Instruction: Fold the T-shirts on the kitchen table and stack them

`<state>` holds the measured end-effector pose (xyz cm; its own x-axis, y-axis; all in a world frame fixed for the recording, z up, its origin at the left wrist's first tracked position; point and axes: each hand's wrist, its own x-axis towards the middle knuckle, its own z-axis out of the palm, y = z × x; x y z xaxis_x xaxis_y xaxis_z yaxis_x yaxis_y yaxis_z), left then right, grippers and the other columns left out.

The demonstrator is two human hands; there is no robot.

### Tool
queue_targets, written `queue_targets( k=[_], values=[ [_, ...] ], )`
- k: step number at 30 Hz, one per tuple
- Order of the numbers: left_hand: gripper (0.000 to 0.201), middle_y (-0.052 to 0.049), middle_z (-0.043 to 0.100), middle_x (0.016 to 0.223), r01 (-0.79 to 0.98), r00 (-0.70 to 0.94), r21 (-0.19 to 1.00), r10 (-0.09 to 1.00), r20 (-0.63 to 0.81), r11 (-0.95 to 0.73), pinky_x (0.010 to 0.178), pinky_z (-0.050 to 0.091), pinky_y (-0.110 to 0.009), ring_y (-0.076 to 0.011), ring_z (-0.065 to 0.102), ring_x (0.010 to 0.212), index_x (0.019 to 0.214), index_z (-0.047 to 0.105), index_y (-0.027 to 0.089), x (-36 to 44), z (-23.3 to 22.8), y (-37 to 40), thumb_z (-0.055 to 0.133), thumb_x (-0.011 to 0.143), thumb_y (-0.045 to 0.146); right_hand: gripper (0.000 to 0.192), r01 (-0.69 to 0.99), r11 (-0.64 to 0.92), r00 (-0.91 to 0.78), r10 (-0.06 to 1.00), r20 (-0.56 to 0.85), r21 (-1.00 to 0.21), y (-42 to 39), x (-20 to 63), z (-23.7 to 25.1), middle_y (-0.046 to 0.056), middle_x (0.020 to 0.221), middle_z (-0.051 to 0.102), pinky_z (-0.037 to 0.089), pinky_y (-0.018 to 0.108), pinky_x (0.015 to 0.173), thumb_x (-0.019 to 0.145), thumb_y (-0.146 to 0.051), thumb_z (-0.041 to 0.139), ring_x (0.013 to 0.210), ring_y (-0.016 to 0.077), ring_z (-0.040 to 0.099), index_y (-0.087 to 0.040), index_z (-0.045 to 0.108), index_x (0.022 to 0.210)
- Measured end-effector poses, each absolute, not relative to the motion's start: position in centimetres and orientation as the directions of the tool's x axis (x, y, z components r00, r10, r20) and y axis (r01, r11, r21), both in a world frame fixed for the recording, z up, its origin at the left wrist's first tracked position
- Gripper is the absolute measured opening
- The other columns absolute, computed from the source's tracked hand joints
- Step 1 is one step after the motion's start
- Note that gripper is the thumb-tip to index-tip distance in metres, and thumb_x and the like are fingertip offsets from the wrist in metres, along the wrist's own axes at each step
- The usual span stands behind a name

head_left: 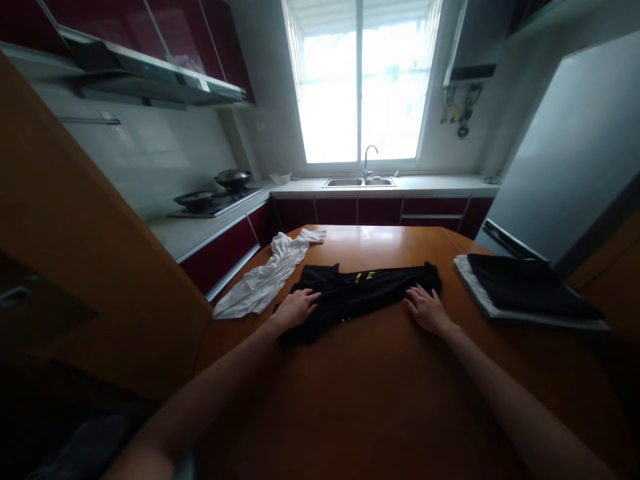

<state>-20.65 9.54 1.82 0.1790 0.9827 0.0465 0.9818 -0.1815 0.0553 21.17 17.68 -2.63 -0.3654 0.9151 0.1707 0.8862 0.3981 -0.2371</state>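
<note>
- Forearms run in from the bottom edge, both cut off by the frame; the lower left corner is too dark to read.
- Left hand [296,309] lies flat, fingers spread, on the near left end of the black garment [357,290]; it grips nothing.
- Right hand [426,309] lies flat too, fingers spread, pressing the garment's right end near its edge.
- Black garment stretches crosswise on the table [360,393] between the two hands, a long folded band of soft, matte cloth with small yellow marks on top; its folds are hard to make out in the dim light.
- Table is smooth orange-brown wood with a faint sheen.
- White garment [270,273] lies crumpled just left of the black one, trailing toward the table's left edge.
- Folded stack [525,290] sits well apart on the right: dark cloth on top of a pale layer, flat and square-edged.
- Brown panel [75,253] on the left blocks part of the room.
- Farther off, a stove [213,200] with dark pans stands on a pale counter, a sink [359,181] with a faucet sits under the bright window [360,80], and a grey fridge [570,153] stands at right.
</note>
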Motion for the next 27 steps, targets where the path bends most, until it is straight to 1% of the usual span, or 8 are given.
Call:
queue_targets(
  k=[2, 4, 6, 9, 14, 19, 23, 27],
  values=[
    [0.048, -0.01, 0.062, 0.139, 0.987, 0.156, 0.042, 0.988, 0.002, -0.156, 0.099, 0.049, -0.04, -0.0317, 0.063, 0.119, 0.141, 0.06, 0.03, -19.4, 2.8, 6.2, 0.055, 0.095, 0.045, 0.045, 0.892, 0.39, -0.37, 0.921, 0.125, -0.228, 19.3, 20.0, -1.4, 0.011, 0.159, 0.041, 0.01, 0.066, 0.119, 0.102, -0.035, 0.04, 0.153, 0.0305, 0.021, -0.021, 0.054, 0.142],
    [0.046, -0.007, 0.068, 0.129, 0.982, 0.151, 0.117, 0.988, -0.031, -0.146, 0.093, 0.05, -0.036, -0.0295, 0.067, 0.113, 0.134, 0.066, 0.033, -18.2, 3.7, 3.7, 0.055, 0.094, 0.053, 0.048, 0.899, 0.351, -0.313, 0.934, 0.174, -0.262, 19.8, 18.2, -0.2, 0.013, 0.163, 0.033, 0.01, 0.067, 0.118, 0.101, -0.028, 0.041, 0.153, 0.0316, 0.017, -0.02, 0.05, 0.147],
    [0.043, -0.004, 0.073, 0.12, 0.968, 0.126, 0.22, 0.992, -0.007, -0.121, 0.088, 0.051, -0.031, -0.0262, 0.069, 0.108, 0.125, 0.071, 0.033, -17.4, 4.4, 2.4, 0.05, 0.096, 0.057, 0.047, 0.879, 0.329, -0.236, 0.929, 0.285, -0.344, 19.0, 16.2, 0.6, 0.015, 0.159, 0.038, 0.019, 0.06, 0.119, 0.098, -0.021, 0.041, 0.15, 0.0307, 0.027, -0.018, 0.053, 0.144],
    [0.036, -0.005, 0.074, 0.114, 0.961, 0.031, 0.271, 0.994, 0.109, -0.06, 0.088, 0.051, -0.029, -0.0237, 0.069, 0.105, 0.118, 0.074, 0.028, -17.1, 4.9, 2.5, 0.051, 0.098, 0.048, 0.037, 0.785, 0.407, -0.227, 0.891, 0.394, -0.468, 15.9, 13.5, 1.4, 0.015, 0.136, 0.06, 0.036, 0.043, 0.112, 0.095, -0.018, 0.043, 0.13, 0.0273, 0.051, -0.017, 0.069, 0.121],
    [0.036, -0.01, 0.068, 0.127, 0.966, 0.035, 0.245, 0.982, 0.186, -0.081, 0.104, 0.045, -0.033, -0.0246, 0.062, 0.118, 0.125, 0.07, 0.021, -16.8, 4.4, 4.7, 0.059, 0.095, 0.036, 0.027, 0.633, 0.489, -0.278, 0.867, 0.413, -0.601, 11.3, 12.4, 1.6, 0.009, 0.109, 0.069, 0.044, 0.034, 0.099, 0.091, -0.016, 0.047, 0.108, 0.0222, 0.06, -0.02, 0.073, 0.099],
    [0.059, -0.014, 0.053, 0.149, 0.974, 0.068, 0.209, 0.994, 0.083, -0.084, 0.109, 0.041, -0.041, -0.0302, 0.048, 0.137, 0.147, 0.05, 0.019, -14.2, 3.5, 7.1, 0.055, 0.097, 0.05, 0.027, 0.601, 0.397, -0.199, 0.915, 0.352, -0.693, 9.0, 14.7, 1.1, 0.009, 0.103, 0.069, 0.045, 0.033, 0.095, 0.09, -0.018, 0.047, 0.103, 0.0219, 0.062, -0.018, 0.073, 0.096],
    [0.07, -0.018, 0.057, 0.143, 0.989, 0.052, 0.139, 0.999, 0.015, -0.054, 0.107, 0.041, -0.046, -0.0351, 0.052, 0.134, 0.149, 0.044, 0.017, -12.3, 3.3, 8.0, 0.066, 0.09, 0.047, 0.026, 0.566, 0.372, -0.193, 0.927, 0.321, -0.736, 6.8, 16.7, 0.3, 0.008, 0.101, 0.069, 0.047, 0.033, 0.091, 0.088, -0.019, 0.047, 0.098, 0.0216, 0.063, -0.018, 0.073, 0.093],
    [0.06, -0.018, 0.059, 0.139, 0.991, 0.03, 0.129, 0.998, 0.048, -0.035, 0.109, 0.039, -0.049, -0.0351, 0.054, 0.131, 0.143, 0.05, 0.019, -11.6, 3.7, 7.9, 0.069, 0.087, 0.033, 0.023, 0.524, 0.353, -0.196, 0.936, 0.293, -0.776, 4.9, 17.9, -0.1, 0.008, 0.1, 0.069, 0.048, 0.033, 0.089, 0.087, -0.022, 0.049, 0.097, 0.0218, 0.064, -0.019, 0.072, 0.09]
  ],
)
